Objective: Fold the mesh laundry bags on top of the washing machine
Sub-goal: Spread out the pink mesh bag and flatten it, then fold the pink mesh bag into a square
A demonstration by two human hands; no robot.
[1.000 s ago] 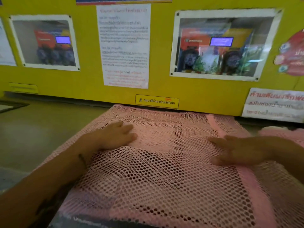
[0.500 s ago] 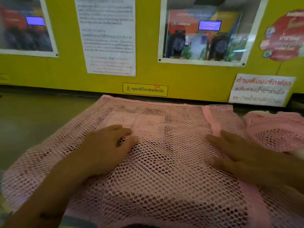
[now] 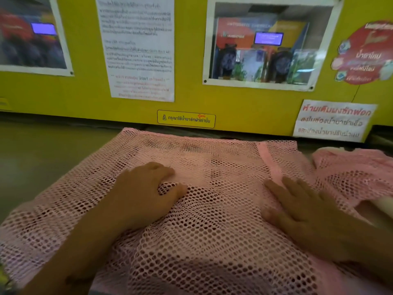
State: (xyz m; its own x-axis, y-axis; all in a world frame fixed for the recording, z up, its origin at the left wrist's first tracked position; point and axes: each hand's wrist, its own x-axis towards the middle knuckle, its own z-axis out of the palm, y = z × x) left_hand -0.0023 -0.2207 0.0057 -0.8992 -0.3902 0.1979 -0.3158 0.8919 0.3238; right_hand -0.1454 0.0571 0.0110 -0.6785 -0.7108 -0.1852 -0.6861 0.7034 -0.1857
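Your left hand [image 3: 146, 192] and right hand [image 3: 306, 211] lie flat on the pink mesh bag [image 3: 204, 237], each grip spread apart, clamping nothing. The bag is spread over the washing machine top [image 3: 42, 158]; another pink bag [image 3: 353, 167] sits just right, the yellow wall [image 3: 234, 103] behind.

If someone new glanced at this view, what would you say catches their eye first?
The big pink mesh bag spread across the foreground, with the left hand and right hand both lying flat on it. Behind stands a bright yellow wall hung with notices, and a second pink bag lies at the right edge.
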